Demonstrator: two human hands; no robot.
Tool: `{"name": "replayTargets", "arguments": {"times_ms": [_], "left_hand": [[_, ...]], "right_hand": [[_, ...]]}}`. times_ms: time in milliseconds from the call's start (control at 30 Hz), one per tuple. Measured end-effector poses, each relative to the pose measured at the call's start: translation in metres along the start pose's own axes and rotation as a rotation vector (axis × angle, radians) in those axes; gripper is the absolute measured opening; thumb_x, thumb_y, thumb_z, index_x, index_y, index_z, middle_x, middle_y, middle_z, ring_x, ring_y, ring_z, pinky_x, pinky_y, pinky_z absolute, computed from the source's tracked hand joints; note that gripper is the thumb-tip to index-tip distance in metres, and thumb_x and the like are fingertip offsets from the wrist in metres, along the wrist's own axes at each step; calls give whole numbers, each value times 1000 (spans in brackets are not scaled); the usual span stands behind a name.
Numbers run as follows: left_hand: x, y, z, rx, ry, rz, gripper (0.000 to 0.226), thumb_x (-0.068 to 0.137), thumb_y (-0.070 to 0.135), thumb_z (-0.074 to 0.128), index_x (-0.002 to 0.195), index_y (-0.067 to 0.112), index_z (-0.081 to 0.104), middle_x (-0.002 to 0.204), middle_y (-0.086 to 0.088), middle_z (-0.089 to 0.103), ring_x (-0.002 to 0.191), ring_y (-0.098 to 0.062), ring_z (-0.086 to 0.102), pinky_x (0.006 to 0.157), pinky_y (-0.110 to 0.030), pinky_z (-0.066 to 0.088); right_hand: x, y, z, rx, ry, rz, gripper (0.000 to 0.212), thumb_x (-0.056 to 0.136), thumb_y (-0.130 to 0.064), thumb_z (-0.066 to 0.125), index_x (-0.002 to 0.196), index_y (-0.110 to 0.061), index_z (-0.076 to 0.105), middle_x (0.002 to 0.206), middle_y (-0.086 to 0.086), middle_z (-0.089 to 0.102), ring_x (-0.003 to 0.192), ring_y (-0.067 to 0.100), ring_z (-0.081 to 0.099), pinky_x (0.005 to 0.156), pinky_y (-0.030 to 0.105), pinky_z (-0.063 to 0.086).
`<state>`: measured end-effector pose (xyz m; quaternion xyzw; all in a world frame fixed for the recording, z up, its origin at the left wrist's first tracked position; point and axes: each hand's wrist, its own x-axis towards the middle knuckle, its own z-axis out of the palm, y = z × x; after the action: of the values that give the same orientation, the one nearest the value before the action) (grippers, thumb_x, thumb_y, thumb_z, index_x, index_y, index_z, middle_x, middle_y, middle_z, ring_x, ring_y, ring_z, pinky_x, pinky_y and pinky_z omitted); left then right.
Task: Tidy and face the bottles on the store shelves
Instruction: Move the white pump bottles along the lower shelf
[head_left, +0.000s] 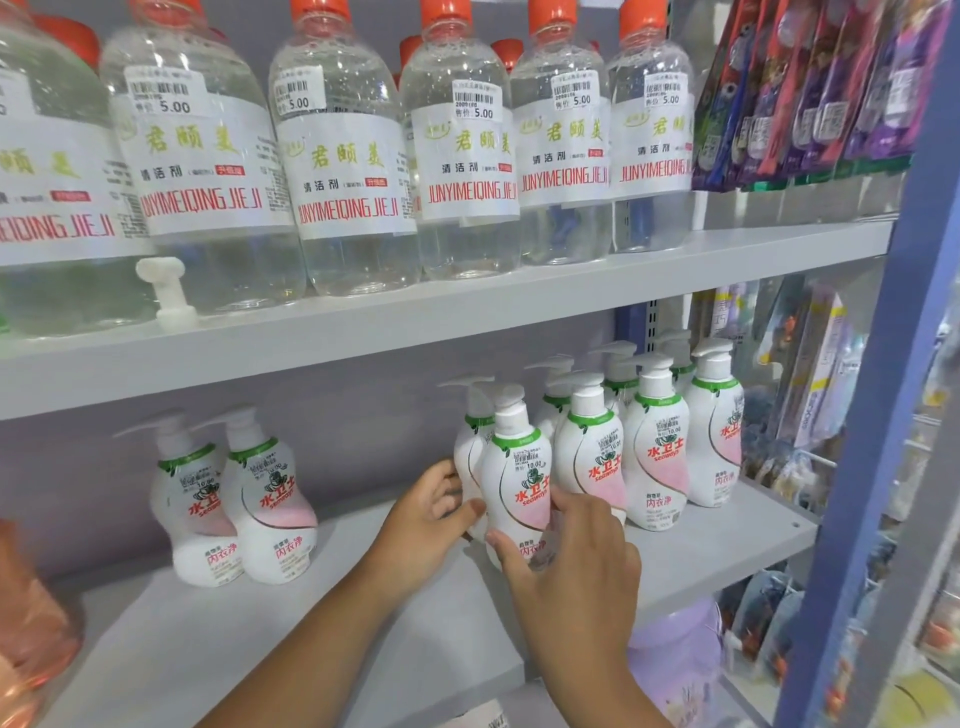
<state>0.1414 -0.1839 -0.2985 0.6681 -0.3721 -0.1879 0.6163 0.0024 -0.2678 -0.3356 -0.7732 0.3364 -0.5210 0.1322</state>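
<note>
A white pump bottle with a pink and green label stands on the lower grey shelf, label facing me. My left hand grips its left side, thumb across the front. My right hand holds its lower right, fingers curled round the base. Another pump bottle stands just behind it. Several like bottles stand grouped to the right, and two more stand apart to the left.
The upper shelf carries a row of large clear bottles with orange caps. A white plastic peg stands at its front left. Hanging packets fill the right, beside a blue upright post. An orange bottle sits far left.
</note>
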Motion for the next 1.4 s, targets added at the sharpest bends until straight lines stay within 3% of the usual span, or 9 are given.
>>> {"name": "replayTargets", "arguments": {"times_ms": [333, 733, 833, 900, 967, 1033, 1200, 1300, 1400], "left_hand": [[0, 5, 6, -28, -49, -14, 33, 99, 12, 65, 130, 21, 60, 119, 6, 75, 111, -12, 71, 95, -43, 55], [3, -1, 10, -55, 3, -68, 28, 93, 17, 72, 119, 27, 68, 111, 3, 76, 104, -26, 73, 83, -35, 57], [1, 1, 9, -51, -12, -71, 27, 94, 19, 72, 119, 27, 68, 113, 2, 76, 102, -20, 74, 85, -34, 58], [-4, 9, 7, -5, -20, -52, 30, 95, 22, 71, 124, 27, 65, 119, 4, 74, 99, -4, 73, 82, -21, 56], [-14, 22, -4, 65, 88, -22, 33, 97, 21, 68, 128, 27, 61, 125, 8, 70, 97, 8, 69, 81, -10, 52], [-34, 39, -29, 32, 280, 59, 22, 98, 14, 64, 117, 25, 65, 115, 8, 74, 97, 1, 70, 82, -15, 53], [-97, 62, -118, 127, 907, 361, 21, 96, 3, 62, 98, 23, 67, 92, 8, 72, 83, 5, 66, 74, -10, 49], [-93, 38, -172, 220, 1117, 216, 27, 88, 13, 69, 113, 22, 62, 107, 0, 67, 96, -7, 65, 80, -13, 48], [-81, 13, -205, 398, 1000, -96, 65, 80, 43, 79, 137, 29, 50, 130, 1, 62, 118, -24, 61, 98, -38, 51]], "right_hand": [[-4, -2, -2, 79, -62, 31, 60, 71, -58, 81, 117, -26, 60, 107, -12, 56, 102, 16, 58, 76, 37, 49], [-7, -6, -5, 139, -112, 137, 58, 76, -61, 74, 124, -35, 56, 113, -19, 52, 109, 6, 51, 66, 33, 53], [-5, -5, -4, 158, -124, 132, 57, 76, -60, 76, 123, -35, 55, 111, -20, 52, 108, 7, 52, 65, 31, 51], [-7, -4, -7, 206, -88, 131, 59, 76, -58, 77, 123, -31, 55, 111, -18, 51, 106, 13, 56, 67, 34, 53], [-16, -7, -13, 322, -1, 80, 59, 78, -56, 77, 122, -24, 55, 110, -16, 48, 100, 19, 59, 74, 36, 54], [-29, -22, -21, 479, 27, -46, 46, 81, -47, 73, 116, -20, 62, 107, -16, 51, 91, 14, 60, 78, 28, 50], [-37, -97, -7, 748, -450, -99, 25, 84, -44, 70, 107, -38, 64, 107, -19, 59, 94, 4, 63, 77, 11, 47], [-17, -140, 37, 681, -716, 34, 51, 85, -42, 76, 130, -34, 54, 126, -24, 50, 114, -1, 57, 92, 15, 44], [-6, -177, 85, 659, -877, 80, 80, 71, -49, 85, 138, -32, 45, 136, -14, 44, 127, 3, 49, 103, 23, 42]]}}
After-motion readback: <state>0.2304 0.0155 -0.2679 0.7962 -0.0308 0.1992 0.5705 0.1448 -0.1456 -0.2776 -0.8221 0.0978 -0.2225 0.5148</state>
